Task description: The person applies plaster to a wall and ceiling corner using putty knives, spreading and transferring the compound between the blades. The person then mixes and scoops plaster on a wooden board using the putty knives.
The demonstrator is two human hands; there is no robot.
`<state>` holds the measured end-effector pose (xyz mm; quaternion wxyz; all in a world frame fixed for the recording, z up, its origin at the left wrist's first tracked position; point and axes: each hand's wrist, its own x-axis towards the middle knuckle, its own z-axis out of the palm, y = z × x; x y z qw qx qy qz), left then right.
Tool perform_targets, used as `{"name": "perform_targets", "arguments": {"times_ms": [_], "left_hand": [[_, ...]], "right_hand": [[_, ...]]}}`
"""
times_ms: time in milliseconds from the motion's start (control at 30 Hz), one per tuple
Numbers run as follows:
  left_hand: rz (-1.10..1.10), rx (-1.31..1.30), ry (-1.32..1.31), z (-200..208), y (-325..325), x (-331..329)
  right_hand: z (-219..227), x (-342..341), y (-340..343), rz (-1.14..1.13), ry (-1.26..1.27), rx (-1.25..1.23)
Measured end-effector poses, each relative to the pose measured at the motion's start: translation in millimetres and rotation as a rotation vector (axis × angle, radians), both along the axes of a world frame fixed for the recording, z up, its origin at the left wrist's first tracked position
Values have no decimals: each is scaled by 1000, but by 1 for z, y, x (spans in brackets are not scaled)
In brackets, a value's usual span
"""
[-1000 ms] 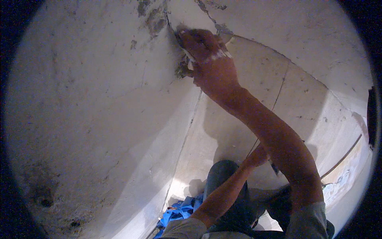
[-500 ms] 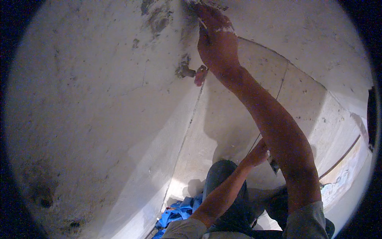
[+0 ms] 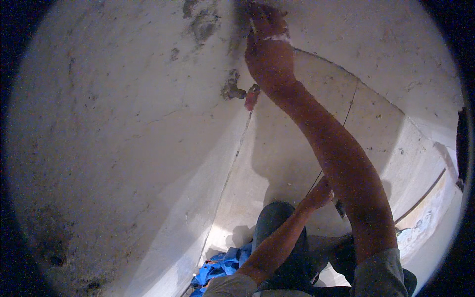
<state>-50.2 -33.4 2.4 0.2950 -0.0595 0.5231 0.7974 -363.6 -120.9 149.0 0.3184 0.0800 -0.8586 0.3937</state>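
**Hand high on a scarred wall**

My right hand [image 3: 267,47] presses a thin pale tool [image 3: 253,24], fingers clenched round it, against the grey patch of wall [image 3: 114,128]. Just below that grip a small reddish tap [image 3: 251,96] juts out. My left hand [image 3: 320,194] hangs low; whether it is closed I cannot tell.

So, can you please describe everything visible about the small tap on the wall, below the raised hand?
The small tap sticks out of the rough, whitish plastered wall, where a dark, chipped patch surrounds its base. Its body looks like dull grey metal, and a reddish part hangs at its outer end. It sits just below the raised right hand, which does not touch it. Finer details are too blurred to tell.
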Motion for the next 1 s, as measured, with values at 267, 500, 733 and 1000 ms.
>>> {"name": "perform_targets", "arguments": {"times_ms": [267, 500, 733, 1000], "left_hand": [[23, 80, -356, 4, 2, 6], [21, 316, -241, 9, 6, -14], [27, 101, -175, -27, 12, 14], [-42, 68, -86, -25, 7, 9]], "right_hand": [[-7, 11, 2, 242, -106, -142], [-20, 9, 27, 176, -7, -212], [-19, -1, 0, 109, 41, -126], [-19, 49, 20, 411, -144, -258]]}}
